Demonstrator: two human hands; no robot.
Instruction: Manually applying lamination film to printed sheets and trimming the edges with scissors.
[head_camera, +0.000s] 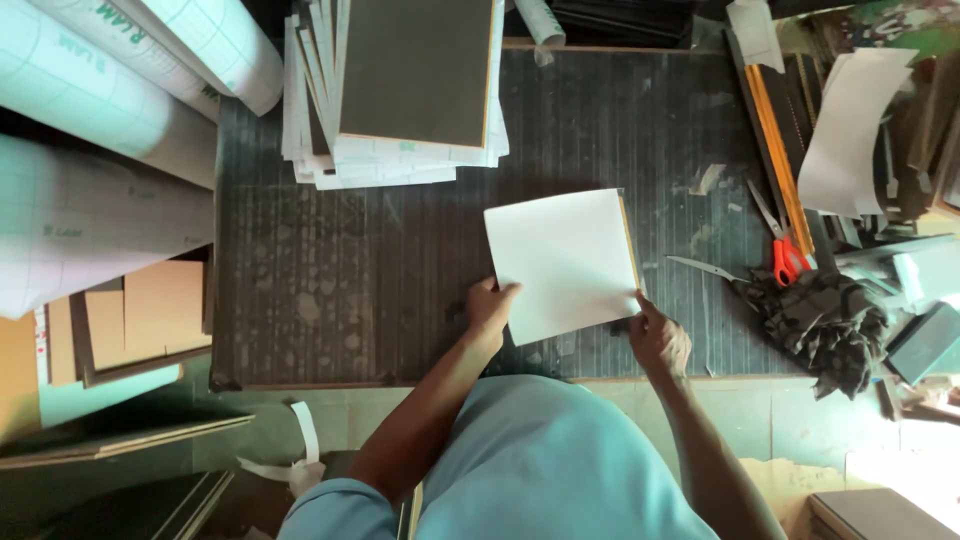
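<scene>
A white square sheet (568, 260) lies on a thin board whose tan edge shows along its right side, on the dark work table (330, 290). My left hand (490, 310) grips the sheet's near left corner with the thumb on top. At the near right corner my right hand (658, 338) presses down with its index finger on the sheet's edge.
A stack of white-backed boards topped by a dark panel (400, 90) sits at the table's back. Large film rolls (110, 110) lie at left. Red-handled scissors (785, 250), a long orange-edged ruler (775, 140), a curled white sheet (850, 130) and a heap of dark scraps (825, 320) crowd the right.
</scene>
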